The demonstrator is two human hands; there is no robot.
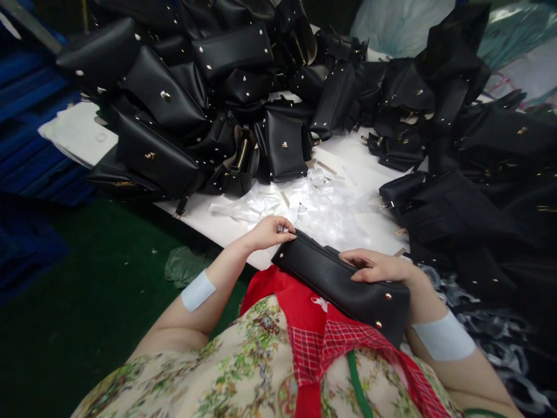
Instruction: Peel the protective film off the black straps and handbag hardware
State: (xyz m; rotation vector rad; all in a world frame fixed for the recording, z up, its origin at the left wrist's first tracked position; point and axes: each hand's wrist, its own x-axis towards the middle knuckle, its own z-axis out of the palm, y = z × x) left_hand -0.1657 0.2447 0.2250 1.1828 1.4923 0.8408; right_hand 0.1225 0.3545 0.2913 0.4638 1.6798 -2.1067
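Observation:
A black leather handbag lies tilted across my lap, its base with small metal studs facing up towards me. My right hand grips its upper edge, thumb on the near side and fingers over the far side. At the bag's left corner, my left hand is closed in a pinch, fingertips touching or very near the edge. Something small and whitish shows within its curled fingers, too small to name. Just beyond the bag, clear plastic film scraps are heaped on the white table.
Many black handbags are piled along the table's back and left. More dark bags crowd the right side. Blue stacked pallets or crates stand left, above a green floor. A crumpled plastic bag lies below the table edge.

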